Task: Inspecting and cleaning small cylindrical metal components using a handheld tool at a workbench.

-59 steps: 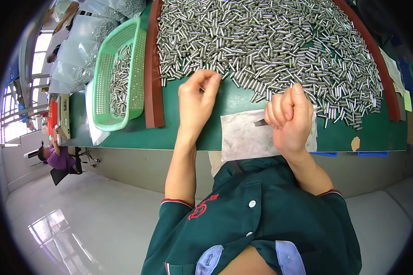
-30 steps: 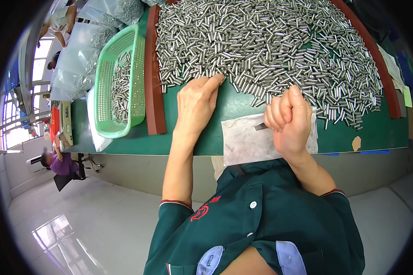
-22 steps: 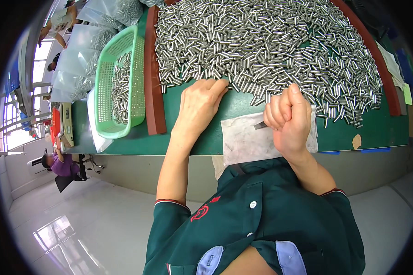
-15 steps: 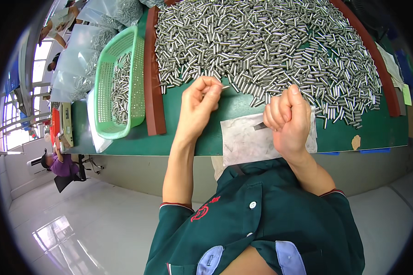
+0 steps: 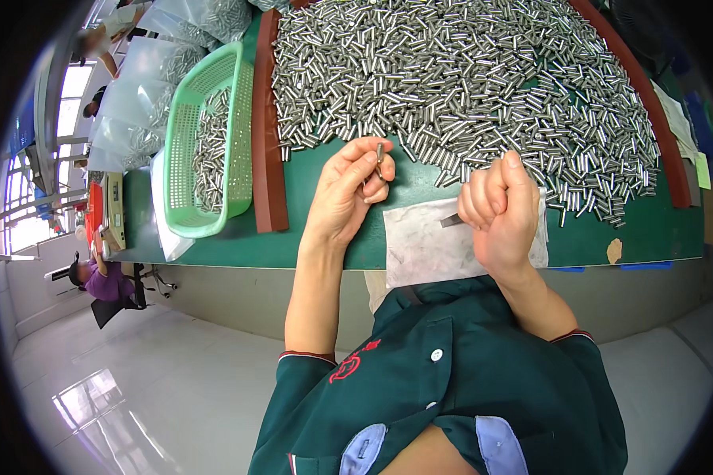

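Steel pin [image 5: 380, 152] is pinched in my left hand [image 5: 345, 190], near the heap [image 5: 451, 71]; probably stiff, light and slippery, so best gripped at its middle; my right hand [image 5: 503, 214] is curled around a dark strip [image 5: 450, 221].

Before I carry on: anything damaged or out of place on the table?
Two things: a ragged tan patch on the table at front right, perhaps damage or a scrap; and a smudged white sheet overhanging the near edge.

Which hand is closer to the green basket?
Left. The left hand is right of the basket, past the brown bar; the right hand is farther right, over the pale sheet.
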